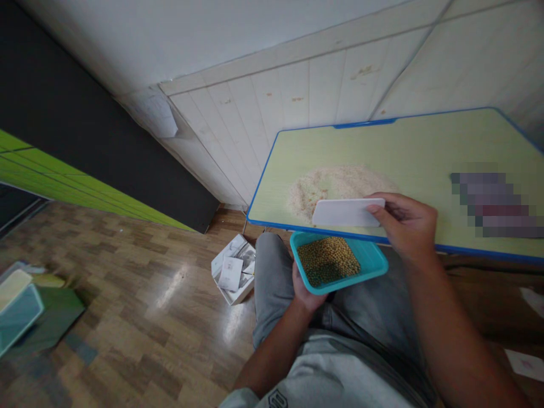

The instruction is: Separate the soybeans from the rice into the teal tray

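My left hand (304, 288) holds a shallow teal plastic tray (374, 259) from beneath, with its rim just below the near edge of the table. A heap of yellow-green beans (328, 260) fills part of the tray. My right hand (406, 226) grips a white rectangular scraper card (344, 212) by one end. The card rests at the near side of a pale, fine-grained heap (335, 184), possibly rice or grain, on the light green, blue-edged table (382, 147). The card's underside is hidden.
A pixelated, unreadable object (495, 204) lies on the right of the table. White panelling rises behind it. My grey-trousered legs (267, 277) are below. An open box with papers (233, 272) stands on the wooden floor, and a teal container (19, 306) is far left.
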A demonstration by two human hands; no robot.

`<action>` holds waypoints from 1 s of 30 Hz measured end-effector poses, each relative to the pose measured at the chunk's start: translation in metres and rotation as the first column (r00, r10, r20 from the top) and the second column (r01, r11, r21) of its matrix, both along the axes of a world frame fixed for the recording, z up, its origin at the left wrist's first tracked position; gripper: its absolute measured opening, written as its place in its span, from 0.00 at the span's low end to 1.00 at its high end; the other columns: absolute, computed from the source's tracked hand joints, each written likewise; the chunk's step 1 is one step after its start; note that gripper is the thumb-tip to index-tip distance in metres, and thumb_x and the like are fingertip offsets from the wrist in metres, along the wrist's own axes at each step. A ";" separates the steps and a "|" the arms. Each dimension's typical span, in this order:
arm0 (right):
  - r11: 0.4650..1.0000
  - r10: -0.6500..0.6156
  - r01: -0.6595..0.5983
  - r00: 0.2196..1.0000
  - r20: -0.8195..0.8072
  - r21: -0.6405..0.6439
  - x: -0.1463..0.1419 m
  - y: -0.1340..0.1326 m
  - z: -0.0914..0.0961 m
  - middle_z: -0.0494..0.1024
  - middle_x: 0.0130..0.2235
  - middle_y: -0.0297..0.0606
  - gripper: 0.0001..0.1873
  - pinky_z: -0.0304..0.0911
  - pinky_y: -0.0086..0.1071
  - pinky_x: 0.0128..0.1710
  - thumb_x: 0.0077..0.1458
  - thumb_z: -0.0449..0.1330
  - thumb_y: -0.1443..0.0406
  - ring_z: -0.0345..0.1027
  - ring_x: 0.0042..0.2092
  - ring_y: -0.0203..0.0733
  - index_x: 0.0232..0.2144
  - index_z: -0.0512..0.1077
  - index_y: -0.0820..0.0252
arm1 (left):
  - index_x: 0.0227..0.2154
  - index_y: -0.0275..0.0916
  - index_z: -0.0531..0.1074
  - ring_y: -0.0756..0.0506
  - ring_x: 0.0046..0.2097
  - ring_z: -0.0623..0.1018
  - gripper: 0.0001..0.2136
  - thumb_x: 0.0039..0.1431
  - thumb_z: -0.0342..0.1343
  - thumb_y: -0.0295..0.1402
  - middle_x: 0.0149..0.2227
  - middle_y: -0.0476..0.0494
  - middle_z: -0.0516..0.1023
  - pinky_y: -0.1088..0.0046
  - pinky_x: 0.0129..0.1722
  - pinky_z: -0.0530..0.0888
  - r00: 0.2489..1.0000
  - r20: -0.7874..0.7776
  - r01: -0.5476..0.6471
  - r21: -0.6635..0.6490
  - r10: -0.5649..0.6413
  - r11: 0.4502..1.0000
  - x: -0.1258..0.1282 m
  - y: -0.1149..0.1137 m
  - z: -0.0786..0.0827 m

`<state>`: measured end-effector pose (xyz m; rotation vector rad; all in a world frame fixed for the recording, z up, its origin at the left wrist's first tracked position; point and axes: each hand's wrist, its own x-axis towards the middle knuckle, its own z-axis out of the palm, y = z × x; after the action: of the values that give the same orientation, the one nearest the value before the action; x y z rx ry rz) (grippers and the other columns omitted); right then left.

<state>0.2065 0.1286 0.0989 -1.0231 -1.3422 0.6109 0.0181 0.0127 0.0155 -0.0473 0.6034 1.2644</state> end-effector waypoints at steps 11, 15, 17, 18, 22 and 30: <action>1.000 -0.021 0.021 1.000 -0.019 0.006 0.000 0.000 0.001 0.88 0.32 0.34 0.10 0.70 0.34 0.25 0.52 0.78 0.53 0.77 0.29 0.42 0.34 0.88 0.49 | 0.54 0.46 0.88 0.30 0.75 0.75 0.25 0.73 0.49 0.48 0.66 0.44 0.86 0.39 0.80 0.63 1.000 -0.015 0.019 0.061 -0.018 0.998 0.000 0.000 -0.002; 0.994 -0.107 0.110 0.990 -0.096 0.023 -0.002 0.001 -0.002 0.88 0.33 0.34 0.11 0.72 0.36 0.26 0.53 0.78 0.52 0.78 0.30 0.43 0.35 0.88 0.48 | 0.52 0.47 0.89 0.30 0.75 0.75 0.25 0.74 0.46 0.47 0.64 0.45 0.88 0.40 0.81 0.62 1.000 0.003 0.023 0.055 -0.023 0.998 -0.001 0.000 -0.007; 0.993 -0.114 0.118 0.988 -0.100 0.028 -0.003 0.001 -0.003 0.88 0.33 0.35 0.11 0.73 0.37 0.26 0.53 0.78 0.53 0.79 0.31 0.45 0.36 0.87 0.48 | 0.53 0.47 0.89 0.31 0.76 0.73 0.26 0.75 0.46 0.48 0.65 0.44 0.87 0.41 0.81 0.61 0.999 0.019 0.025 0.058 -0.026 0.998 -0.001 0.000 -0.010; 0.993 -0.110 0.113 0.990 -0.092 0.028 -0.003 0.001 -0.003 0.88 0.34 0.35 0.11 0.74 0.37 0.26 0.54 0.78 0.53 0.79 0.31 0.45 0.37 0.87 0.48 | 0.55 0.46 0.88 0.31 0.77 0.72 0.26 0.76 0.45 0.48 0.67 0.44 0.86 0.41 0.81 0.60 0.999 0.027 0.027 0.059 -0.028 0.998 -0.001 0.000 -0.012; 0.997 -0.083 0.083 0.996 -0.037 0.010 -0.004 0.000 -0.004 0.88 0.34 0.35 0.10 0.75 0.36 0.28 0.54 0.77 0.55 0.79 0.31 0.44 0.37 0.87 0.50 | 0.58 0.43 0.86 0.33 0.79 0.69 0.28 0.77 0.44 0.49 0.70 0.42 0.83 0.40 0.82 0.56 0.999 0.042 0.027 0.058 -0.030 0.998 -0.002 0.000 -0.018; 0.975 -0.218 0.221 0.973 -0.081 0.021 -0.009 0.004 -0.004 0.85 0.33 0.36 0.08 0.77 0.41 0.31 0.56 0.75 0.56 0.78 0.33 0.47 0.37 0.84 0.49 | 0.53 0.47 0.89 0.30 0.79 0.70 0.25 0.72 0.49 0.50 0.66 0.44 0.87 0.40 0.82 0.57 0.999 -0.031 0.023 0.026 -0.022 0.999 -0.003 -0.002 -0.013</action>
<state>0.1971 0.1322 0.0950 -1.0949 -1.1478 0.4581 0.0155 0.0103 0.0028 0.0008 0.6119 1.2526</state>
